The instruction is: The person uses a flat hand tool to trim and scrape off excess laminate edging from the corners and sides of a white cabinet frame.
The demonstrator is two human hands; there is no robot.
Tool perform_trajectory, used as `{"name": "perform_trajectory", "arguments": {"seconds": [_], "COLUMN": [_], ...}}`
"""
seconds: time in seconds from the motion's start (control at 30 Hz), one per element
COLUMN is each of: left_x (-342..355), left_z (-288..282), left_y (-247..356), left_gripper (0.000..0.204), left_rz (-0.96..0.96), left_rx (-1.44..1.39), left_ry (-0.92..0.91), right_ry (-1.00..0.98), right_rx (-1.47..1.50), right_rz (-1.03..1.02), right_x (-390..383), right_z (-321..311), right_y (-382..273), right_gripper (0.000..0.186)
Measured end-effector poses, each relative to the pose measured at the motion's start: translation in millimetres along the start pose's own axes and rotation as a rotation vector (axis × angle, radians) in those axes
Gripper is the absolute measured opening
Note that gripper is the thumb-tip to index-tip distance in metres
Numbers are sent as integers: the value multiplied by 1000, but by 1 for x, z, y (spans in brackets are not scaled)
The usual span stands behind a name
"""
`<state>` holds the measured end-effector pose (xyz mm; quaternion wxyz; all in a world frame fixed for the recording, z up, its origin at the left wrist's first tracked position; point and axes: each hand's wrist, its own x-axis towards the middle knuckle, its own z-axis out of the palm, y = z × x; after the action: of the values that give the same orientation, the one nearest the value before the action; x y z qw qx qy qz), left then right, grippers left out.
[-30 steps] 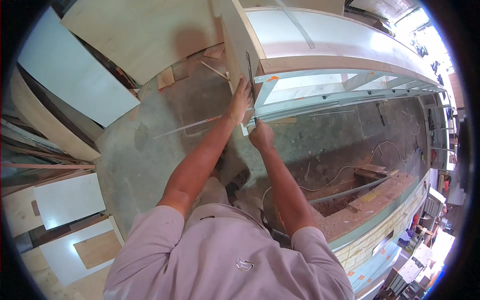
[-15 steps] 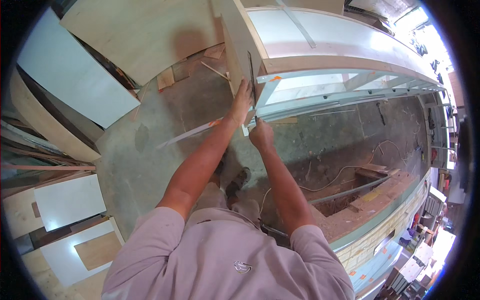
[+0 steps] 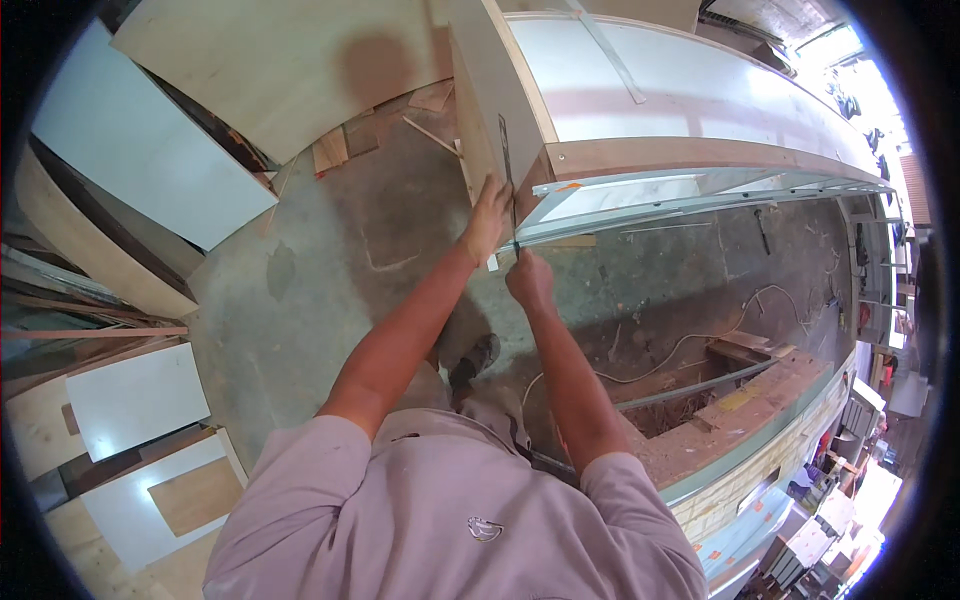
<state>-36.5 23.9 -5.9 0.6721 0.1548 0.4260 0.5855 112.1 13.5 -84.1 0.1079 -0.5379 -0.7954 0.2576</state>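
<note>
My left hand (image 3: 488,220) rests with extended fingers against the upright plywood panel (image 3: 482,95) at the cabinet's end, beside a long, thin dark metal tool (image 3: 506,160) lying along that panel. Just below, my right hand (image 3: 530,275) is closed on the lower end of this tool; its exact kind I cannot tell. To their right runs the long cabinet, with a white inner panel (image 3: 640,95), a wooden edge strip (image 3: 660,155) and a pale green ladder-like frame (image 3: 680,205) with orange marks along its side.
Large plywood (image 3: 250,70) and white boards (image 3: 140,140) lie or lean at the left, with stacked smaller boards (image 3: 140,400) nearer. At lower right stands a dusty wooden box structure (image 3: 730,400) beside a pale cable (image 3: 660,365) on the concrete floor (image 3: 290,330).
Both hands have moved slightly down and right, as have the cabinet end and green frame in view. The frame's open side looks narrower, and a pale strip left of my hands no longer shows.
</note>
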Motion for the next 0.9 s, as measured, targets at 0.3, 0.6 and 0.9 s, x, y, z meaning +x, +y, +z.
{"name": "perform_trajectory", "arguments": {"seconds": [0.3,0.6,0.9], "left_x": [-43,-105,-83], "left_z": [-39,-2,54], "left_y": [23,12,37], "left_gripper": [61,30,52], "left_rz": [45,-208,-130], "left_rx": [781,255,19], "left_ry": [243,236,230], "right_ry": [-656,-559,194], "right_rx": [744,1021,296], "right_rz": [97,-89,-363], "right_x": [-46,-111,-119], "right_z": [-37,-145,-180], "right_y": [4,-53,-103], "right_gripper": [37,54,31]}}
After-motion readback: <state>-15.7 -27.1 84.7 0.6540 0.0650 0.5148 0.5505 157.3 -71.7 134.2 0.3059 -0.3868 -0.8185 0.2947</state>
